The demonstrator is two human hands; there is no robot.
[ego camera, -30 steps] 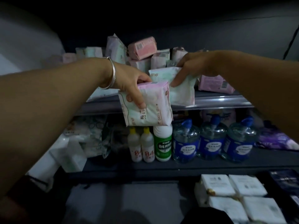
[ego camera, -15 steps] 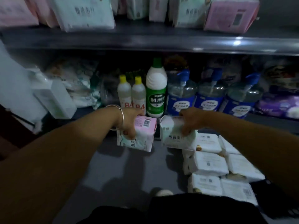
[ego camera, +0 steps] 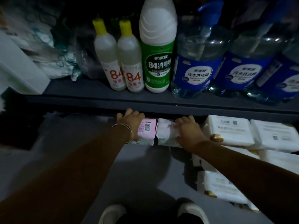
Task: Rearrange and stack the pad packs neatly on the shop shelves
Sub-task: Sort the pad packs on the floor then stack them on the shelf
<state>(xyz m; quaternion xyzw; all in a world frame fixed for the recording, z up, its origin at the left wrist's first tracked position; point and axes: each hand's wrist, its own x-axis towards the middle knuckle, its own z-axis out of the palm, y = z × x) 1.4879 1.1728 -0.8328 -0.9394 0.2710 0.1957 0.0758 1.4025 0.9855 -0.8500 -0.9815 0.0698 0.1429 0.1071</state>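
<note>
Now, from the head view, both packs have come down from the top shelf to the bottom shelf [ego camera: 80, 143]: the left hand [ego camera: 131, 120] grips the pink pack [ego camera: 147, 130], the right hand [ego camera: 187, 130] grips the white pack [ego camera: 166, 133], touching, at 12 o'clock, nearly placed.

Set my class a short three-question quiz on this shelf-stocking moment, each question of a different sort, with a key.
1. True or false: the left hand holds the pack with the pink barcode end.
2. What stands directly right of the two yellow-capped bottles?
A. a blue-labelled jug
B. the green-labelled bottle
C. a white pack
3. Fill in: the right hand rests on the ____ pad pack.

Key: 1 true; 2 B; 3 white.
</note>
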